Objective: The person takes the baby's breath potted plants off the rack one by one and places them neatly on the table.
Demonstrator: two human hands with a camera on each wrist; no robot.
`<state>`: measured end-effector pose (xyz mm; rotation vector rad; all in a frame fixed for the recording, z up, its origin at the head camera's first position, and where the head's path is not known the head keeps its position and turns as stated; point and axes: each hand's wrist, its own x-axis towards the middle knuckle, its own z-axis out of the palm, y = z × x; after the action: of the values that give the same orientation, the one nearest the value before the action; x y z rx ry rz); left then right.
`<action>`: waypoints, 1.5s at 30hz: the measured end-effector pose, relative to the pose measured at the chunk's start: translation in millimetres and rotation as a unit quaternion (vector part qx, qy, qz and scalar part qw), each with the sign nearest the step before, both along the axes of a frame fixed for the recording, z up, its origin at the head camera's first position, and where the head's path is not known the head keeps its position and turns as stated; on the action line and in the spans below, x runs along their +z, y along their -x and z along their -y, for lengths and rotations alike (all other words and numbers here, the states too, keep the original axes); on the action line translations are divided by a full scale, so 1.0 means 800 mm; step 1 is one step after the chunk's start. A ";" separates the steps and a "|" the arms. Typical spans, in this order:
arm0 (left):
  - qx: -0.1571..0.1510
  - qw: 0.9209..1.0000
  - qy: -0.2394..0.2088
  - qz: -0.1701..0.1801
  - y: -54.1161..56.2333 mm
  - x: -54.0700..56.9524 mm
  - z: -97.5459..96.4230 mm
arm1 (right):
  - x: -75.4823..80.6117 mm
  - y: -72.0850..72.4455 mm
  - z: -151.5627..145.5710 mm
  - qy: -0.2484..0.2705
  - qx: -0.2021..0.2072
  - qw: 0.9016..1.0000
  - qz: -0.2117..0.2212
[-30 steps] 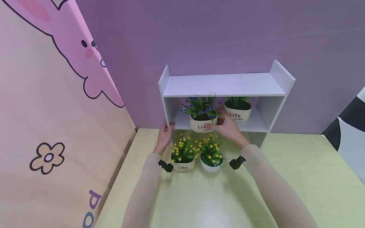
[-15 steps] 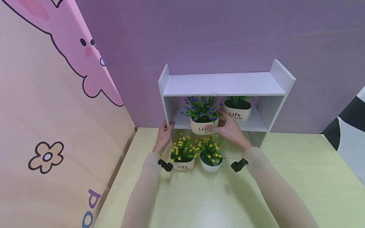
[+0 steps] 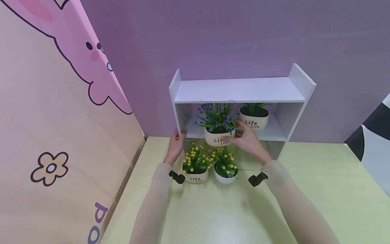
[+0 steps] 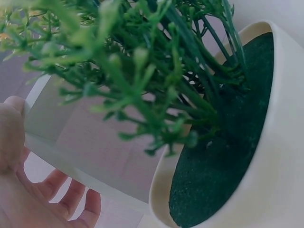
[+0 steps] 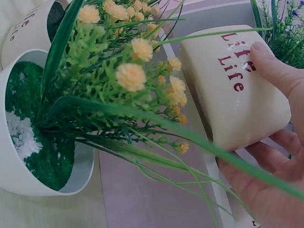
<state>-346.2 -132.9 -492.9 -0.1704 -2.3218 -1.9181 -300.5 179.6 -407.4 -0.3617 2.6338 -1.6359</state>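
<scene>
My right hand holds a cream "Life Life" flowerpot with blue-purple flowers, at the front of the white shelf's middle board. In the right wrist view, the thumb presses the lettered face and the fingers lie under the far side of the pot. At the shelf's left side panel, my left hand grips the edge. The left wrist view shows its thumb on one side of the panel and fingers on the other.
Two yellow-flowered plants, in a cream pot and a round white pot, stand on the table before the shelf. Another cream pot sits on the middle board's right. A purple wall rises behind.
The blue-flowered pot has come slightly forward, down and to the right with my right hand, out past the board's front edge. My left hand stays on the panel.
</scene>
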 end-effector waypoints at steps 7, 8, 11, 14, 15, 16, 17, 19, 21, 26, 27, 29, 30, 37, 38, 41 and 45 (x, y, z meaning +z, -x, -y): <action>-0.005 1.000 -0.003 -0.006 0.000 -0.001 -0.001 | 0.003 -0.005 -0.007 -0.017 -0.007 1.000 0.006; -0.005 1.000 -0.004 -0.006 0.000 -0.002 -0.001 | 0.004 -0.006 -0.008 -0.020 -0.007 1.000 0.006; -0.001 1.000 -0.005 -0.006 0.000 -0.002 -0.001 | 0.005 -0.008 -0.010 -0.029 -0.009 1.000 0.006; 0.001 1.000 -0.005 -0.001 0.001 -0.003 0.000 | 0.006 -0.010 -0.012 -0.036 -0.007 0.999 0.003; 0.001 1.000 -0.005 0.000 0.001 -0.002 0.000 | 0.007 -0.010 -0.012 -0.038 -0.007 0.999 0.002; 0.001 1.000 -0.005 0.000 0.001 -0.003 0.000 | 0.007 -0.011 -0.013 -0.040 -0.007 0.999 0.001; 0.000 1.000 -0.004 0.001 0.001 -0.002 0.000 | 0.007 -0.013 -0.013 -0.044 -0.006 0.999 -0.001; -0.001 1.000 -0.004 0.001 0.001 -0.002 0.000 | 0.008 -0.015 -0.014 -0.053 -0.006 0.999 -0.004; -0.001 1.000 -0.004 0.000 0.001 -0.002 -0.001 | 0.008 -0.018 -0.015 -0.061 -0.005 0.998 -0.008; -0.001 1.000 -0.008 -0.002 0.001 -0.002 -0.001 | 0.012 -0.025 -0.016 -0.063 -0.004 0.998 -0.010; 0.000 1.000 -0.010 -0.002 0.001 -0.002 -0.001 | 0.013 -0.026 -0.016 -0.060 -0.004 0.998 -0.009; 0.001 1.000 -0.013 -0.003 0.001 -0.002 -0.001 | 0.015 -0.028 -0.016 -0.059 -0.006 0.998 -0.009; 0.002 1.000 -0.015 -0.003 0.001 -0.002 -0.001 | 0.016 -0.029 -0.017 -0.060 -0.007 0.998 -0.009; 0.004 1.000 -0.009 -0.009 0.002 -0.001 -0.001 | 0.020 -0.036 -0.017 -0.064 -0.006 0.998 -0.017; 0.004 1.000 -0.007 -0.009 0.002 -0.001 -0.001 | 0.021 -0.037 -0.016 -0.064 -0.007 0.998 -0.018; 0.003 1.000 -0.002 -0.010 0.002 -0.001 -0.001 | 0.020 -0.039 -0.017 -0.060 -0.009 0.998 -0.019; 0.003 1.000 -0.001 -0.005 0.000 -0.003 -0.001 | 0.018 -0.043 -0.019 -0.057 -0.011 0.998 -0.016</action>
<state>-346.5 -132.3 -495.0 -0.1712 -2.3125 -1.9117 -266.5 195.0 -393.0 -0.3590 2.7502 -1.4893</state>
